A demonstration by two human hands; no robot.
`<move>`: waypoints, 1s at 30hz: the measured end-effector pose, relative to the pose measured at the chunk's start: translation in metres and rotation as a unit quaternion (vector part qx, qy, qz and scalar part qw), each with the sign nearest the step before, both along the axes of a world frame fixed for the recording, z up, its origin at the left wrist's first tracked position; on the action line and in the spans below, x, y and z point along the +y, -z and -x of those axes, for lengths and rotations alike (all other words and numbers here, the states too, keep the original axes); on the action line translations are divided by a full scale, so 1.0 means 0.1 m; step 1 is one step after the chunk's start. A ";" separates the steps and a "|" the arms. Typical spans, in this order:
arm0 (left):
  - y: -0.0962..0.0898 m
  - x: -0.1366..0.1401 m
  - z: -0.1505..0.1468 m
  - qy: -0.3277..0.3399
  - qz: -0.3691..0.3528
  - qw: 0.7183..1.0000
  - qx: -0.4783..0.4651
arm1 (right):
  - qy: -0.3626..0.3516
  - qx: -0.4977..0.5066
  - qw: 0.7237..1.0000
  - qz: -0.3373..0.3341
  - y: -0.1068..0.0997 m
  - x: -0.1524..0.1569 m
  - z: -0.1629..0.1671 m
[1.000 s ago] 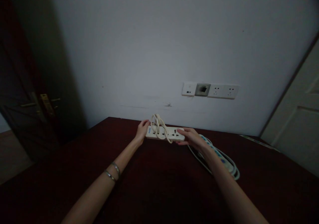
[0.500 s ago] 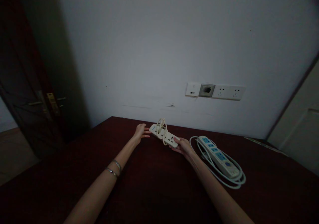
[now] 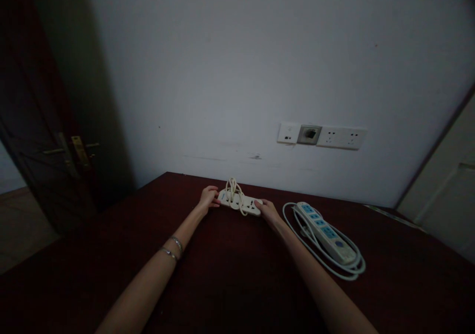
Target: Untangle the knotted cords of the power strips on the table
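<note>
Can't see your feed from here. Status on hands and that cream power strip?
Left hand and right hand grip opposite ends of the cream power strip, cord bundled on top. Strip low over the table. Blue-socket strip lies apart, right side.

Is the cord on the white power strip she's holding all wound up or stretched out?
Wound up: the cream cord sits bundled in loops around the power strip.
</note>
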State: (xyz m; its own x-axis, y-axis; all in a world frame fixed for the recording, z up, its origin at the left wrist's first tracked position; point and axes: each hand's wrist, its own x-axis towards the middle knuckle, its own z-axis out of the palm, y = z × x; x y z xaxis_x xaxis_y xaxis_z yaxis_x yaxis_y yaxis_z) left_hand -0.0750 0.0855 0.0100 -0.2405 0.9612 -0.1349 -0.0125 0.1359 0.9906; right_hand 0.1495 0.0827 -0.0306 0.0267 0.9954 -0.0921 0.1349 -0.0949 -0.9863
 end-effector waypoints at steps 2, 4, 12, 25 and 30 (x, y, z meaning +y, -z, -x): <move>0.01 0.00 0.02 -0.008 -0.005 1.000 0.000 | -0.008 -0.045 0.999 -0.018 0.02 0.07 0.00; 0.02 0.00 0.04 -0.019 -0.010 1.000 -0.003 | -0.019 -0.089 0.995 -0.032 0.01 0.11 0.00; 0.04 0.07 0.12 -0.066 -0.040 0.996 -0.039 | -0.034 -0.198 0.976 -0.079 -0.14 0.06 0.03; -0.13 0.05 0.12 -0.195 -0.146 0.963 -0.118 | 0.016 -0.320 0.927 -0.198 -0.61 -0.45 -0.61; -0.26 -0.02 0.04 -0.197 -0.181 0.953 -0.142 | 0.056 -0.366 0.907 -0.202 -0.72 -0.71 -1.38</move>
State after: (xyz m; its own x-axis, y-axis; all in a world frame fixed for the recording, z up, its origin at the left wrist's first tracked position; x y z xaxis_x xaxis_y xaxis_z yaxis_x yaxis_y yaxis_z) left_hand -0.0786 0.0831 0.0363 -0.5955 0.7999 0.0745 -0.2671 -0.2846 0.9207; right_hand 0.2875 0.0118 0.0410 0.0356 0.9311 0.3631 0.7792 0.2016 -0.5935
